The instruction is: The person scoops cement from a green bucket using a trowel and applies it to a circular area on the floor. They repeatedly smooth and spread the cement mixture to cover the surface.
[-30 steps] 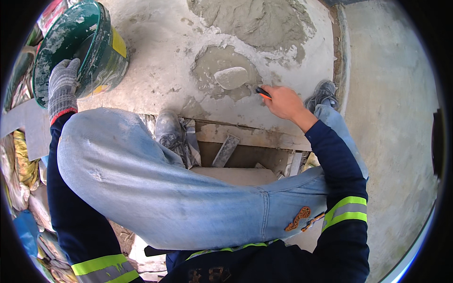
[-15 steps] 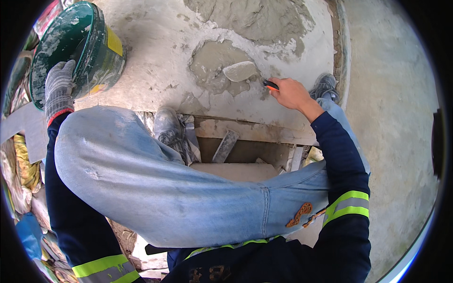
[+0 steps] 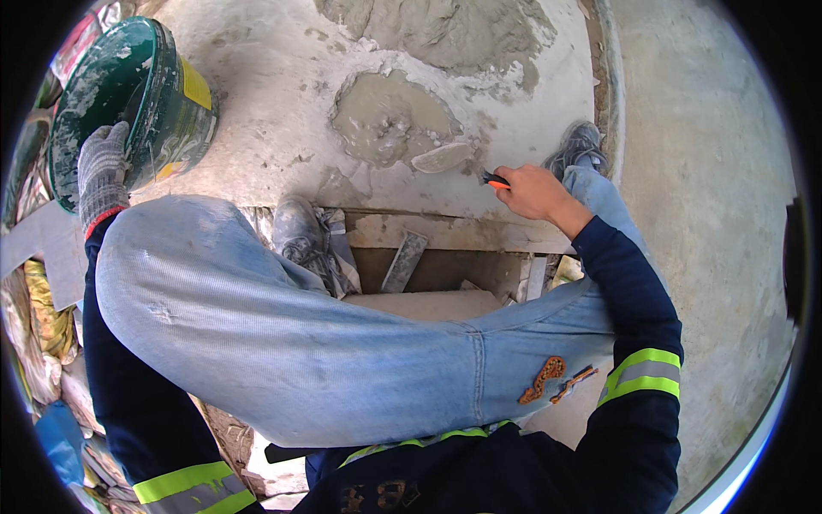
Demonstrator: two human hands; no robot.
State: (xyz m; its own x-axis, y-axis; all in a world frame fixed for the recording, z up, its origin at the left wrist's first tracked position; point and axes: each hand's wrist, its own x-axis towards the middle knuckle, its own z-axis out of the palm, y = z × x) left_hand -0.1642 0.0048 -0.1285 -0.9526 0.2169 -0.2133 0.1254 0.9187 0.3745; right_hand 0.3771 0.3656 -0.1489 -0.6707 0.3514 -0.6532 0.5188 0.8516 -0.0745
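My right hand [image 3: 533,190] grips the orange handle of a trowel [image 3: 445,158]. The trowel's mortar-coated blade lies at the near right edge of a wet grey mortar puddle [image 3: 390,117] on a flat mixing board [image 3: 274,128]. A larger heap of drier mortar [image 3: 445,30] sits farther up the board. My left hand [image 3: 103,167], in a grey knit glove, holds the rim of a green bucket [image 3: 141,94] tilted on its side at the left.
My jeans-clad legs [image 3: 300,343] cross the middle of the view, and my shoes [image 3: 295,224] rest at the board's near edge. Wooden planks and tile pieces [image 3: 402,261] lie below the board. Bags and rubble [image 3: 38,334] crowd the left; a bare concrete floor [image 3: 711,171] spreads right.
My right hand drew the trowel across the wet mortar, from the puddle's middle to its near right edge. The left hand stayed on the bucket rim.
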